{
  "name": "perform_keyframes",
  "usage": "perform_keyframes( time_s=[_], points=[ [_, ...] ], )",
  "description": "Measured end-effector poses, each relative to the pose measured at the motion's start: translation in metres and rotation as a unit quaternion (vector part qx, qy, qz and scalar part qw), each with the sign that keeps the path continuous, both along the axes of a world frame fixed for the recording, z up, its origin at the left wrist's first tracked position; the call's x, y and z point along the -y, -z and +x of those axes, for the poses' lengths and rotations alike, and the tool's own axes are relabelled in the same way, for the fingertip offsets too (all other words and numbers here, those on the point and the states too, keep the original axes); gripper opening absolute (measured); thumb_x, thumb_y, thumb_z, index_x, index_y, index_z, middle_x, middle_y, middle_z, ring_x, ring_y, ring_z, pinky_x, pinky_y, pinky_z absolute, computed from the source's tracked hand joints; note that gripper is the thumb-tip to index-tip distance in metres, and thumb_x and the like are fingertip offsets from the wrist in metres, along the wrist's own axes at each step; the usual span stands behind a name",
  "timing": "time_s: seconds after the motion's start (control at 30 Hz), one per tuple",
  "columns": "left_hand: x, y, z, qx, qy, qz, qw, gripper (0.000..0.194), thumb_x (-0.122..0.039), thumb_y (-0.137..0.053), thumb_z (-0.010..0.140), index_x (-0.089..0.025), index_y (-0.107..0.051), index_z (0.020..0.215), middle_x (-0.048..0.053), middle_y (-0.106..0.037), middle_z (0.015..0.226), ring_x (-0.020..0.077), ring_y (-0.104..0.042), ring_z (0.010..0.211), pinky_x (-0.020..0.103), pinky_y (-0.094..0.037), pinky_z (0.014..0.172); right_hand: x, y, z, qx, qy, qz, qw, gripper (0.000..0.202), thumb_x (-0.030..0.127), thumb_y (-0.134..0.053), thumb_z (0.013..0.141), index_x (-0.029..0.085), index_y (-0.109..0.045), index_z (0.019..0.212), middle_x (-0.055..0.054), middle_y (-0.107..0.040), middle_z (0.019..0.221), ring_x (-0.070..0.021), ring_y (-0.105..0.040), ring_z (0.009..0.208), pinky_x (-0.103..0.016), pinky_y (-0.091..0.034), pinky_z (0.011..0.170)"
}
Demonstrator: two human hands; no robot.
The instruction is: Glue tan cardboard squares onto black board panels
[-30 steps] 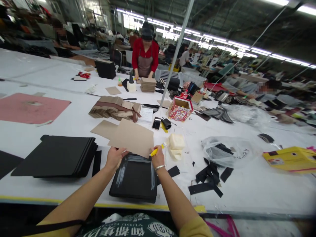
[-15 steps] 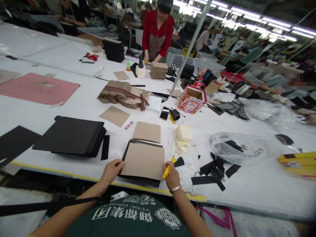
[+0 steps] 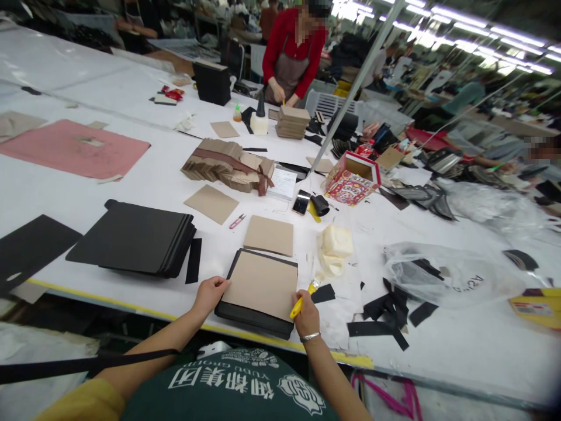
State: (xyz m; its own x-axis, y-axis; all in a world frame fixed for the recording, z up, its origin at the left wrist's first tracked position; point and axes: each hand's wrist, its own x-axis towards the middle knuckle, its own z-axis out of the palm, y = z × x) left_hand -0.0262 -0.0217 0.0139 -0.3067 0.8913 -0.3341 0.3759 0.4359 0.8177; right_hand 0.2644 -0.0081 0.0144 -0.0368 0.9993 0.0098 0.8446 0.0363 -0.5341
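Note:
A tan cardboard sheet (image 3: 263, 285) lies on a stack of black sheets (image 3: 254, 320) at the front of the table. At its left edge, the thumb and fingers of my left hand (image 3: 212, 294) pinch the sheet. My right hand (image 3: 307, 314) is closed around a yellow-handled brush (image 3: 298, 306), its bristles pointing away from me, while its fingers are at the sheet's right edge. Just beyond the stack lies another tan sheet (image 3: 269, 235). A cream-coloured plastic container (image 3: 336, 242) stands ahead of my right hand.
Left of me is a bigger black stack (image 3: 131, 237) with a black strip (image 3: 193, 261) beside it. Small snips (image 3: 237, 221), a phone (image 3: 301, 202) and a patterned box (image 3: 352, 181) lie farther back. Black scraps (image 3: 385, 307) are on the right. A person in red (image 3: 291, 55) works across the table.
The tan sheet sits more evenly over the black stack, with both hands still at its sides. The whole view has shifted slightly, so things appear farther right.

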Motion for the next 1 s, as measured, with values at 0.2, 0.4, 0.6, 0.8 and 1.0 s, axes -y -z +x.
perform_keyframes(
  time_s=[0.2,0.4,0.6,0.8,1.0],
  points=[
    [0.0,0.007,-0.001,0.026,-0.023,-0.002,0.999,0.027,-0.039,-0.052,0.067,-0.015,-0.065,0.069,0.001,-0.064,0.063,0.0164,-0.055,0.063,0.023,-0.039,0.057,-0.007,0.004,-0.004,-0.013,0.02,-0.007,1.0,0.027,0.042,-0.034,0.084,0.019,-0.048,0.087,-0.003,-0.058,0.074,-0.0154,-0.056,0.062,-0.024,-0.038,0.057],
    [-0.003,0.006,-0.003,0.047,-0.025,-0.006,0.999,0.03,-0.042,-0.054,0.064,-0.014,-0.066,0.07,0.001,-0.063,0.062,0.0168,-0.055,0.061,0.023,-0.039,0.055,-0.012,0.005,-0.006,-0.007,0.033,-0.019,0.999,0.026,0.04,-0.036,0.083,0.018,-0.048,0.088,-0.003,-0.059,0.075,-0.0143,-0.056,0.059,-0.023,-0.036,0.054],
    [-0.004,0.001,-0.004,0.019,0.002,-0.022,1.0,0.03,-0.044,-0.054,0.064,-0.016,-0.065,0.065,0.001,-0.064,0.059,0.0176,-0.056,0.061,0.023,-0.039,0.055,-0.012,-0.001,-0.007,0.032,0.038,-0.042,0.998,0.019,0.035,-0.039,0.083,0.019,-0.048,0.088,0.0,-0.057,0.067,-0.0136,-0.054,0.056,-0.022,-0.033,0.052],
    [-0.007,0.0,-0.004,-0.033,0.026,-0.058,0.997,0.033,-0.049,-0.055,0.065,-0.018,-0.065,0.063,0.001,-0.066,0.063,0.0194,-0.059,0.066,0.023,-0.039,0.057,-0.012,-0.001,-0.007,0.048,0.042,-0.047,0.997,0.013,0.029,-0.042,0.081,0.02,-0.048,0.088,0.001,-0.056,0.065,-0.0132,-0.053,0.056,-0.022,-0.031,0.053],
    [-0.007,-0.005,-0.002,-0.045,0.027,-0.072,0.996,0.034,-0.051,-0.055,0.065,-0.018,-0.065,0.065,0.001,-0.067,0.066,0.02,-0.059,0.071,0.023,-0.04,0.059,-0.012,-0.001,-0.007,0.038,0.052,-0.055,0.996,0.013,0.027,-0.042,0.081,0.02,-0.047,0.09,0.001,-0.056,0.065,-0.013,-0.054,0.057,-0.021,-0.031,0.053]
  ],
)
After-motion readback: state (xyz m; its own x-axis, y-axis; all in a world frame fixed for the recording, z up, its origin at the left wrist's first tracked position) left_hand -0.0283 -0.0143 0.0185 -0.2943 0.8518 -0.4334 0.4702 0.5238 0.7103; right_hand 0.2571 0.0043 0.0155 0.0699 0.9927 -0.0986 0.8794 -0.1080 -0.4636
